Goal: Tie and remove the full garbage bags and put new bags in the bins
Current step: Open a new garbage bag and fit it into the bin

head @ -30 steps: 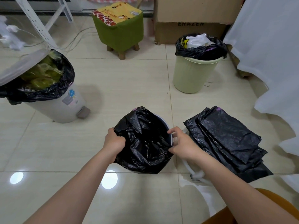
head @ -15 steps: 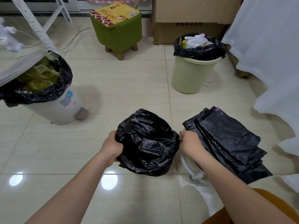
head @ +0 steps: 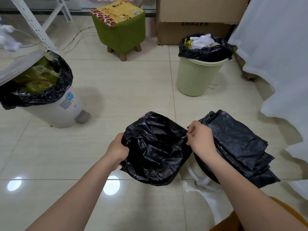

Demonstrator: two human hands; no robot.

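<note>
A black garbage bag is draped over a small bin right in front of me, hiding the bin almost wholly. My left hand grips the bag's left edge. My right hand pinches its right edge with curled fingers. A pile of folded new black bags lies just right of it on the floor. A grey pedal bin with a full black bag and greenish waste stands at the left, lid up. A pale green bin with a full black bag stands at the back right.
A green stool with a giraffe-print top and a cardboard box stand at the back. White fabric hangs along the right. A white rack leg and cables lie at the back left. A white lid or handle lies under my right forearm.
Both hands have spread the black bag outward over the small bin's rim; the white rim seen a second ago is now covered. My right hand rose slightly along the right edge.
</note>
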